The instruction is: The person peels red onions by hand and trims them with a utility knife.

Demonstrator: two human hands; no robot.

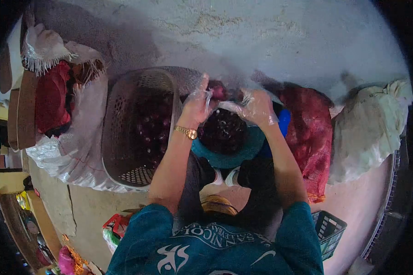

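A thin clear plastic glove covers my left hand (199, 104), which is closed around a dark red onion (218, 90) above a teal basin (222, 160). My right hand (258, 106), gloved the same way, is beside it with the fingers bent; whether it holds anything small is not clear. Dark peels or onions (224, 133) fill much of the basin below both hands. Left of the basin, a grey plastic crate (140, 123) contains several dark red onions (153, 130). A gold watch is on my left wrist.
A red mesh sack (309, 133) and a white sack (369, 133) stand at the right. Another white sack (85, 146) lies left of the crate. A small green basket (328, 233) is at the lower right, and a grey wall (261, 41) rises behind.
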